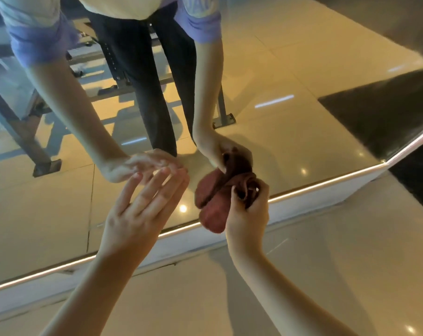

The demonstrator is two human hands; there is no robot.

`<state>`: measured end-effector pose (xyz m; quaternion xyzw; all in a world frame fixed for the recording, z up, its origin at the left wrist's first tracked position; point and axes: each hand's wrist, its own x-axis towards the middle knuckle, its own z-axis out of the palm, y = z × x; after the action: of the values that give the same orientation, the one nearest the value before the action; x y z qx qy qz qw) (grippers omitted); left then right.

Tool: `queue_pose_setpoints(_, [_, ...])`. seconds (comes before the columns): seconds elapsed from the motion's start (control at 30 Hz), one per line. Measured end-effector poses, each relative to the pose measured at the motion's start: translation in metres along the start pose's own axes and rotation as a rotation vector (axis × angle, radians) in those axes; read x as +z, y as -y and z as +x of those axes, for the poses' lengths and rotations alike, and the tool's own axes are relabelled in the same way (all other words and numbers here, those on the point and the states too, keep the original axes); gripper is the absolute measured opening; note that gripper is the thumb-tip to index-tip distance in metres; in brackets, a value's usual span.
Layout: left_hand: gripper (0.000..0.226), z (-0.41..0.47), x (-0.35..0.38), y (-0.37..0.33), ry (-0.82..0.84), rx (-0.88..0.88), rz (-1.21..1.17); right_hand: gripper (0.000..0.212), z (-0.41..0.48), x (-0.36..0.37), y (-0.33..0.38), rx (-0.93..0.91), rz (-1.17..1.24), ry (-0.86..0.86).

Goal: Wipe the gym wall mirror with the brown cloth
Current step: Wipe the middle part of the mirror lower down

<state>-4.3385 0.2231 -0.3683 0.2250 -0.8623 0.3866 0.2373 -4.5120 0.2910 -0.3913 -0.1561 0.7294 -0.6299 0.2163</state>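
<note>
The wall mirror (290,76) fills the upper part of the view down to its lit bottom edge. My right hand (248,214) grips the bunched brown cloth (214,209) low against the glass, just above that edge. The cloth's loose end hangs left of my fingers and its reflection meets it above. My left hand (142,209) is held flat with straight fingers, its fingertips at or very near the mirror left of the cloth, holding nothing. Both arms and hands are reflected in the glass.
A white base ledge (302,202) runs under the mirror, with glossy beige floor tiles (339,275) below. A dark mat (414,180) lies at the right. Gym equipment frames (24,141) and a person's dark trousers appear only as reflections.
</note>
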Motion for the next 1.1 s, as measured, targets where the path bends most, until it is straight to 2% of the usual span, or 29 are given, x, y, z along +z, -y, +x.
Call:
queue_pose_setpoints(0.2, [0.056, -0.016, -0.002, 0.012, 0.021, -0.007, 0.0, 0.021, 0.022, -0.007, 0.009, 0.02, 0.075, -0.187])
queue_pose_setpoints(0.4, [0.051, -0.015, -0.001, 0.015, -0.002, 0.009, -0.014, 0.02, -0.018, 0.006, 0.003, -0.045, 0.005, 0.063])
queue_pose_setpoints(0.53, [0.052, -0.016, 0.0, 0.018, -0.011, 0.026, -0.033, 0.017, 0.014, -0.006, 0.009, -0.02, 0.028, -0.181])
queue_pose_setpoints(0.6, [0.052, -0.017, 0.001, 0.018, -0.013, 0.018, -0.039, 0.014, 0.014, -0.002, 0.012, -0.011, 0.032, -0.231])
queue_pose_setpoints(0.77, [0.048, -0.015, -0.001, 0.018, -0.013, 0.014, -0.049, 0.023, -0.027, 0.016, 0.008, -0.012, 0.019, 0.031])
queue_pose_setpoints(0.87, [0.047, -0.016, -0.001, 0.022, -0.013, 0.033, -0.048, 0.021, -0.015, 0.009, 0.011, -0.074, 0.039, -0.031])
queue_pose_setpoints(0.97, [0.048, -0.019, -0.004, 0.024, -0.004, 0.026, -0.046, 0.016, -0.003, 0.006, 0.005, 0.001, 0.029, -0.148])
queue_pose_setpoints(1.03, [0.048, -0.023, -0.005, 0.025, 0.005, 0.015, -0.047, 0.016, -0.009, 0.011, 0.003, 0.045, -0.009, -0.128])
queue_pose_setpoints(1.1, [0.048, -0.028, -0.007, 0.028, 0.011, 0.004, -0.043, 0.018, -0.022, 0.016, 0.006, 0.019, -0.034, -0.013])
